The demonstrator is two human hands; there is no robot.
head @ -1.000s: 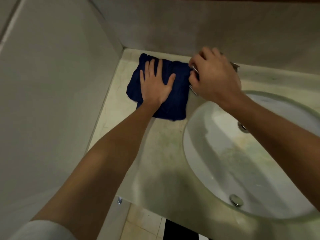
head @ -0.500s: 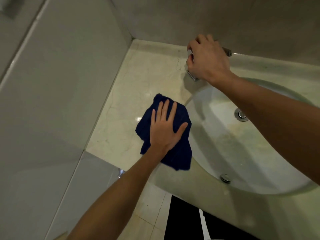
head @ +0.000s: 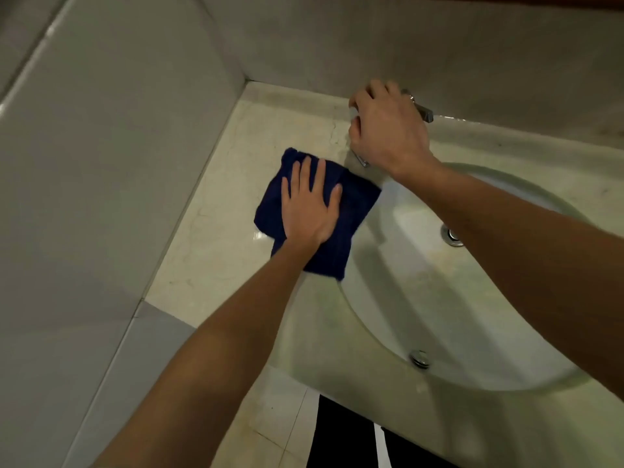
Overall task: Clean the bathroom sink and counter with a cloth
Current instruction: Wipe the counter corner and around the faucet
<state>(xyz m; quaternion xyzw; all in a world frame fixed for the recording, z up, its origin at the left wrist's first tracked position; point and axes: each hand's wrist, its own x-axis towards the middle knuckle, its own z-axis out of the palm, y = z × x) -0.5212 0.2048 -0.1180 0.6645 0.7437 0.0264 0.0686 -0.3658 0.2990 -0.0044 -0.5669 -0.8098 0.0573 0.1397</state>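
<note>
A dark blue cloth [head: 351, 211] lies flat on the pale marble counter [head: 243, 170], left of the white oval sink [head: 439, 292]. My left hand [head: 309, 206] presses on the cloth with straight, spread fingers. My right hand [head: 388, 130] is curled round the chrome faucet [head: 423, 111] at the back edge of the sink and hides most of it. A chrome bit of the faucet shows below that hand.
Grey tiled walls close the counter on the left and at the back, meeting in a corner [head: 248, 83]. The sink has an overflow fitting [head: 452, 236] and a drain plug [head: 419, 359]. Floor tiles and dark trousers [head: 344, 434] show below the counter's front edge.
My left hand slid the cloth from the back corner toward the front edge beside the sink, then partway back toward the wall. My right hand stayed on the faucet.
</note>
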